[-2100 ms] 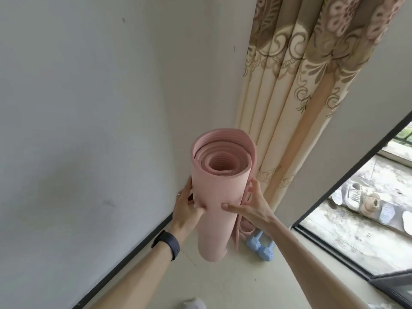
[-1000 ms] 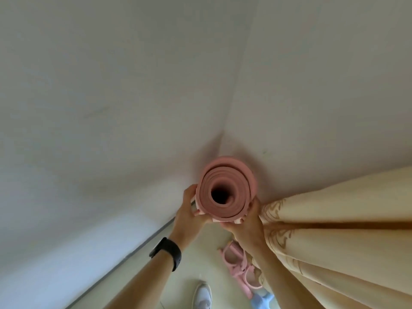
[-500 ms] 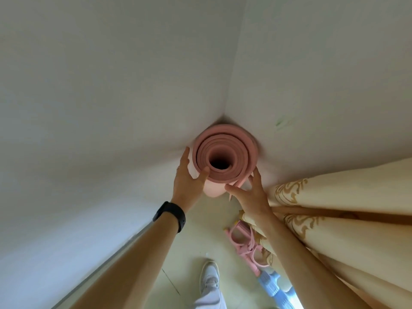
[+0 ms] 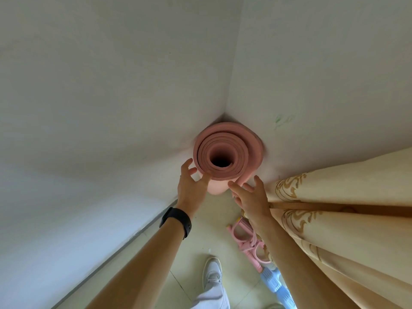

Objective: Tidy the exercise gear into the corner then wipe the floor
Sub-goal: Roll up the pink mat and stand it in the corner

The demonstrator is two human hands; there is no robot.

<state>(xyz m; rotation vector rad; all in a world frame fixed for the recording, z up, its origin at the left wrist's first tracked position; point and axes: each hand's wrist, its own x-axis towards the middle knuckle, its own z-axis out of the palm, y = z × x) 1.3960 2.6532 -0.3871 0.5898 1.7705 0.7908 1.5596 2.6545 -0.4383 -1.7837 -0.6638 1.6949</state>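
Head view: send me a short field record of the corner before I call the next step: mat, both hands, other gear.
mat: pink, rolled, upright in the corner
left hand: fingers spread, thumb and fingertips touching the mat's side near its top
right hand: fingers spread, close to the mat's side; contact unclear
other gear: pink pull band and blue dumbbell on the floor beside the curtain
wiping: no cloth or mop in view
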